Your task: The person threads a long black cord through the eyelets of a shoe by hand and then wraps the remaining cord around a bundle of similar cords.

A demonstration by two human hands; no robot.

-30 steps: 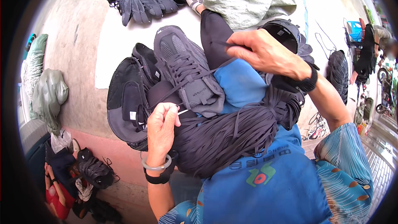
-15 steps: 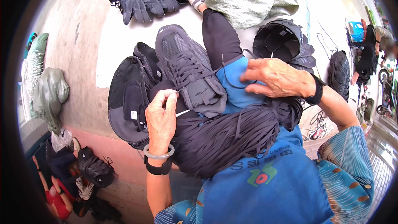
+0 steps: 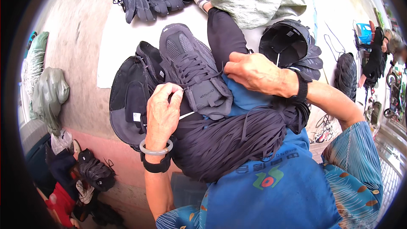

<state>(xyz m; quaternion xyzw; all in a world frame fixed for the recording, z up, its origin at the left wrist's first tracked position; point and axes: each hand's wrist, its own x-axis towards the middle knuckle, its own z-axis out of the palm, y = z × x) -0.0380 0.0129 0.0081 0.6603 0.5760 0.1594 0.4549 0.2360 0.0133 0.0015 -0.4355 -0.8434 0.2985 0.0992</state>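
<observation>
Pale sack (image 3: 265,0) (contents hidden) | left hand (image 3: 163,112), right hand (image 3: 256,73) apart, each pinching shoelace (image 3: 191,68)

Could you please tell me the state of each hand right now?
Left hand: closed, pinching a dark shoelace.
Right hand: closed, apparently pinching the dark shoelace too.

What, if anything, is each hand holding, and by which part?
Left hand: the lace, pinched close to the left side of the shoe. Right hand: curled beside the shoe's right side; whether it grips lace there is hidden.
</observation>
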